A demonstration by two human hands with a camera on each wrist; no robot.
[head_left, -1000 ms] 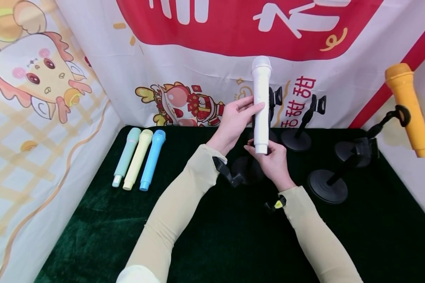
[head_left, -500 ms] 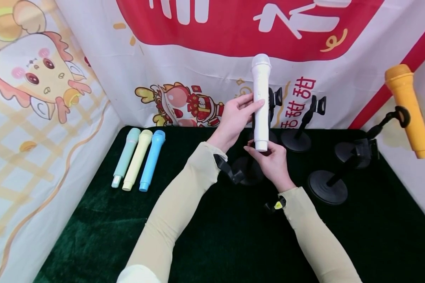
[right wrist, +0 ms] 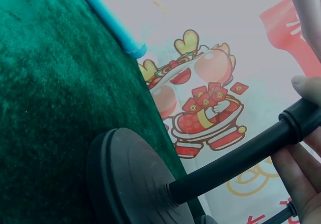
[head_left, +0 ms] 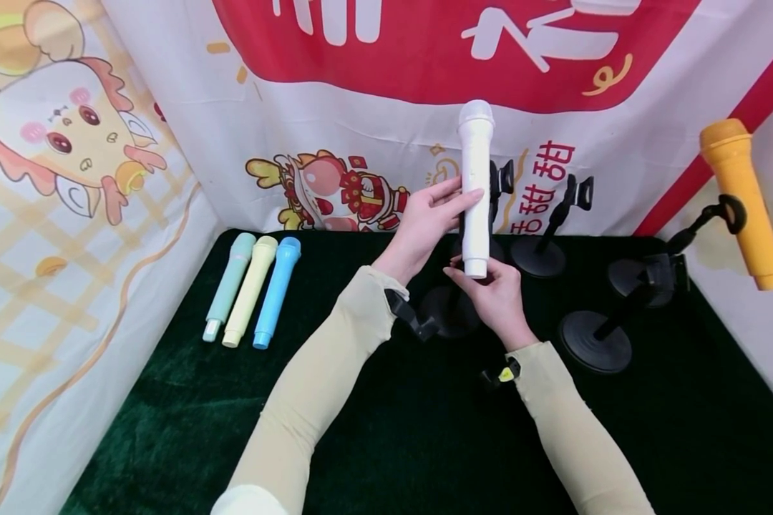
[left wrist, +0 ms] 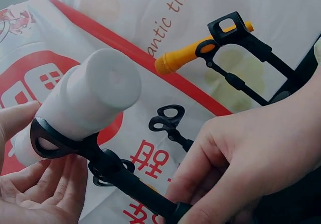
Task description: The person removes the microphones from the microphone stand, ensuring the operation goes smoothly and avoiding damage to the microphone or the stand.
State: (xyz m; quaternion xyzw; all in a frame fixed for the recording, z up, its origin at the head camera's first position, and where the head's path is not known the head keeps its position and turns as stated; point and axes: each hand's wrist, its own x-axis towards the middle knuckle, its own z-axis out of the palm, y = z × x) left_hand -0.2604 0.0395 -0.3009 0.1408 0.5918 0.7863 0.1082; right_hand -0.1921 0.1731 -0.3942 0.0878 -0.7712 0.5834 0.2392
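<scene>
A white microphone stands nearly upright, its head at the top. The left hand grips its middle from the left, thumb in front. In the left wrist view the microphone lies in the black clip of a stand, with left-hand fingers around it. The right hand holds the stand's black pole below the microphone; the right wrist view shows the pole between thumb and fingers. The stand's round base is on the green cloth.
Pale green, yellow and blue microphones lie side by side on the green cloth at left. At right, an orange microphone sits in a stand's clip, near several black stands. A printed curtain hangs behind.
The white microphone and left hand rose very slightly, then came back down. The right hand has kept its place and grip on the pole.
</scene>
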